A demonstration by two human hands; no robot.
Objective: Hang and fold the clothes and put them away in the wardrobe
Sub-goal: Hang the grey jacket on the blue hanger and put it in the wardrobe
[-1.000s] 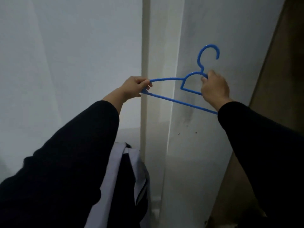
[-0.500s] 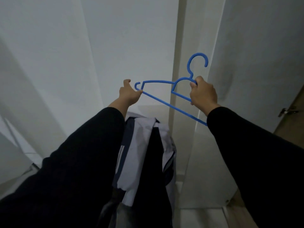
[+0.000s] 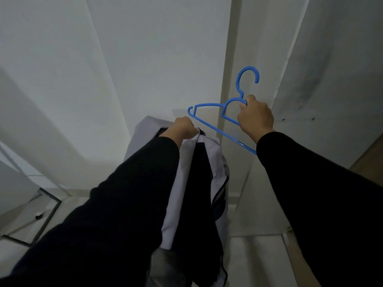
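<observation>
A blue plastic hanger [image 3: 209,123] is held up in front of the white wardrobe, hook pointing up. My right hand [image 3: 255,118] grips it at the neck just below the hook. My left hand [image 3: 183,127] has its fingers curled round the top edge of a pale lilac and dark navy garment [image 3: 204,183], which hangs down over my left forearm. The hanger's left tip sits just above and right of my left hand, apart from it.
White wardrobe panels [image 3: 145,59] fill the view ahead, with a cream vertical post [image 3: 229,69] between them. An open white door [image 3: 335,79] stands at the right. A dark metal frame [image 3: 47,212] lies on the floor at lower left. A wooden surface [image 3: 371,154] shows at far right.
My left hand let go of the hanger's left end and dropped to grip the garment's top edge. The view tilted down, showing more of the garment and floor.
</observation>
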